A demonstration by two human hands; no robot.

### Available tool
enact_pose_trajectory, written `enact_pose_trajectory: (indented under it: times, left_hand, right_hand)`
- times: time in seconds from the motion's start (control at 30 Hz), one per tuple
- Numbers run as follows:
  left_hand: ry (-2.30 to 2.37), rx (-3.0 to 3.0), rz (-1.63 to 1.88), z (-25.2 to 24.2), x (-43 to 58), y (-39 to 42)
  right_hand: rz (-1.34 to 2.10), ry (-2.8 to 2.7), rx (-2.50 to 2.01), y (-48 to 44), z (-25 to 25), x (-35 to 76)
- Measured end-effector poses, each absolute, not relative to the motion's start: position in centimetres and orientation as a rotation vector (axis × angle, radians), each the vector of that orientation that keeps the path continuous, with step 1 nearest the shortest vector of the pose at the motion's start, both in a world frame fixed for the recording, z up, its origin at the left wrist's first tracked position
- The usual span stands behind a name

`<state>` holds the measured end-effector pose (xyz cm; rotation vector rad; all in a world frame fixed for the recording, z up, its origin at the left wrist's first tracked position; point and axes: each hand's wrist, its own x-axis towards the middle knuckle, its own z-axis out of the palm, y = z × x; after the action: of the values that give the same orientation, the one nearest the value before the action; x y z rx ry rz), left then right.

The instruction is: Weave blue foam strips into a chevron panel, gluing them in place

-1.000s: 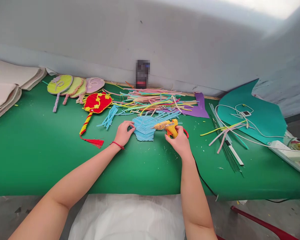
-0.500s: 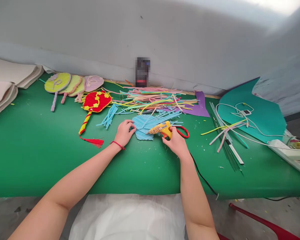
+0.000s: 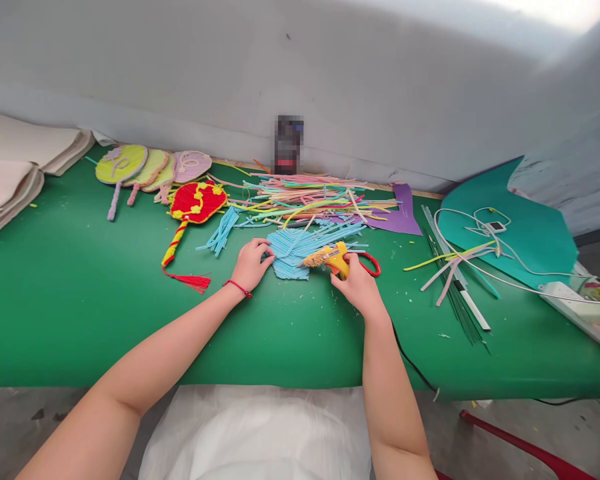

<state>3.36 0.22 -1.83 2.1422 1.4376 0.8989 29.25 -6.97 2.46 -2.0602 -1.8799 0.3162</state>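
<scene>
A light-blue fan panel (image 3: 291, 272), covered with rows of fuzzy pipe cleaners, lies flat on the green table. My left hand (image 3: 253, 261) holds its left edge, thumb and fingers pressed together there. In my right hand (image 3: 356, 283) is a yellow hot glue gun (image 3: 339, 259), its nozzle pointing left, low over the panel's lower right part. I cannot tell whether the tip touches. Blue pipe cleaners (image 3: 343, 231) lie at the panel's upper right. Red-handled scissors (image 3: 373, 263) rest behind my right hand, partly hidden.
Loose pipe cleaners (image 3: 310, 193) are heaped behind the panel. A red fan (image 3: 199, 203) with a tassel and several pale fans (image 3: 121, 165) lie left. Wires and sticks (image 3: 463, 287), a teal sheet (image 3: 525, 213) and a white cable (image 3: 517, 259) are right. The glue gun's black cord (image 3: 413, 363) trails over the front edge.
The view has shifted slightly. The glue gun has moved a touch to the right over the blue panel; my left hand keeps its place at the edge.
</scene>
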Motion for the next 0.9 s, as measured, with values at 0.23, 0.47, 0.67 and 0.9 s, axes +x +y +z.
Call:
enact_pose_trajectory:
  times: [0.23,0.47,0.67,0.9]
  left_hand:
    - [1.435,2.145,0.904,-1.9,3.4,0.2]
    - [1.437,2.130,0.906,-2.0,3.3,0.3]
    - [1.429,2.124,0.919,-2.0,3.3,0.3]
    - [1.426,2.106,0.926,-1.9,3.4,0.2]
  right_hand:
    - [0.308,-1.867,-2.106,-7.2,2.8,29.5]
    - [0.251,-1.859,-2.104,-7.2,2.9,29.8]
    - [0.211,-1.843,-2.106,-7.3,2.9,30.2]
    - [0.221,-1.795,-2.134,-7.3,3.0,30.6]
